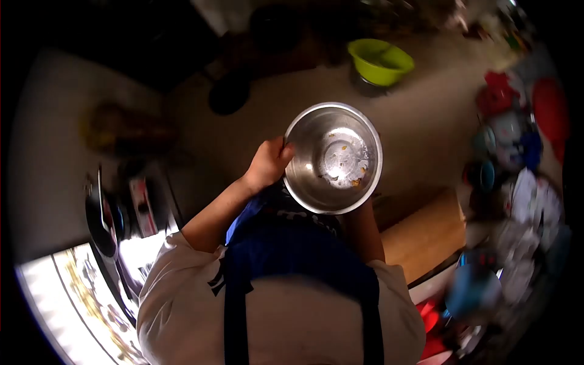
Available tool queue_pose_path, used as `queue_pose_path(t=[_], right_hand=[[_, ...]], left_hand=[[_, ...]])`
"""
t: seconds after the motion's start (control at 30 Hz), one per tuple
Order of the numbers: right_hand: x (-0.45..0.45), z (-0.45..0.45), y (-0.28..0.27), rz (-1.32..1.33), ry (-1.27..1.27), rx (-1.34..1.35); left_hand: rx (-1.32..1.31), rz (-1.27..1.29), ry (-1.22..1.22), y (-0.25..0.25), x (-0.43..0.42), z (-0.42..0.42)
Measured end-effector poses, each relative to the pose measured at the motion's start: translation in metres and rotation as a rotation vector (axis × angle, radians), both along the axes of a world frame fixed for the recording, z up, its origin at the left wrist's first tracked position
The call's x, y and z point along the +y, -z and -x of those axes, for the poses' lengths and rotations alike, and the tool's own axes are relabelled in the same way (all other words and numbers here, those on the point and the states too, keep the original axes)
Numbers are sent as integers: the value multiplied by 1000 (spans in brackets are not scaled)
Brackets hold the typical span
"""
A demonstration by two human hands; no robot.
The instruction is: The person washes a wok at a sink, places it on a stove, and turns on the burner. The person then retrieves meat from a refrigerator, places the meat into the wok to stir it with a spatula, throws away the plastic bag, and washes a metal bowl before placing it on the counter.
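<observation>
A round stainless steel bowl (310,176) is held in front of my blue apron, its open top facing the camera. Inside lie small yellow-orange scraps and whitish residue. My left hand (269,163) grips the bowl's left rim, thumb over the edge and fingers mostly behind it. On the right, my forearm runs up beneath the bowl's lower edge, and the bowl hides my right hand.
A yellow-green basin (381,62) stands on the floor ahead. A brown cardboard box (423,234) is at the right, near a cluttered row of bags, red items and a blue container (471,292). Dark pans (100,213) stand at the left.
</observation>
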State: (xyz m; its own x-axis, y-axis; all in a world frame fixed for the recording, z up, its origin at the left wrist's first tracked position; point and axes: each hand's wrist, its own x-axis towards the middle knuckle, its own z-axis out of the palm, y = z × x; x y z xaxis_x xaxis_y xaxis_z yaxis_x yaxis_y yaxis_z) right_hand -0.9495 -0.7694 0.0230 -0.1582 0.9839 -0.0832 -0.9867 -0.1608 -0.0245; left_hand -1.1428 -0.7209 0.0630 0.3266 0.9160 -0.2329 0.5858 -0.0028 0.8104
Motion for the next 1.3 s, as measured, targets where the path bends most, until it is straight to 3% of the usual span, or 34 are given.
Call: queue_pose_path(t=[0.1,0.2,0.37,0.43,0.5,0.53,0.6,0.73,0.87,0.93,1.0,1.07,1.13,1.23,1.3], right_hand=[[26,-23,62,65,202,36],[58,-55,85,100,362,46],[114,-106,22,286,418,-126],[119,-124,-6,374,365,-191],[121,-148,-16,232,263,-104],[122,-166,-19,128,209,-70],[121,-197,-29,183,309,-84],[118,-271,-27,205,609,16],[121,-386,4,186,677,-9],[127,-459,40,243,647,-71],[142,-527,70,346,620,-107],[178,-586,58,478,574,-439],[194,-644,46,278,511,-448],[251,-741,48,409,537,-483],[279,-809,61,487,550,-530]], left_hand=[[-77,-25,115,3,59,-47],[-37,-107,233,9,116,-93],[-168,-92,453,21,219,-180],[-90,-95,546,22,252,-219],[-13,-168,574,36,290,-255],[-26,-231,574,43,312,-274],[-134,-163,512,41,343,-315],[-442,353,303,75,389,-391],[-344,358,147,50,400,-485],[-365,502,75,66,415,-526],[-251,482,96,94,436,-540],[-183,436,118,87,454,-579],[-200,466,34,78,444,-615],[-240,459,43,66,469,-702],[-267,418,77,94,506,-772]])
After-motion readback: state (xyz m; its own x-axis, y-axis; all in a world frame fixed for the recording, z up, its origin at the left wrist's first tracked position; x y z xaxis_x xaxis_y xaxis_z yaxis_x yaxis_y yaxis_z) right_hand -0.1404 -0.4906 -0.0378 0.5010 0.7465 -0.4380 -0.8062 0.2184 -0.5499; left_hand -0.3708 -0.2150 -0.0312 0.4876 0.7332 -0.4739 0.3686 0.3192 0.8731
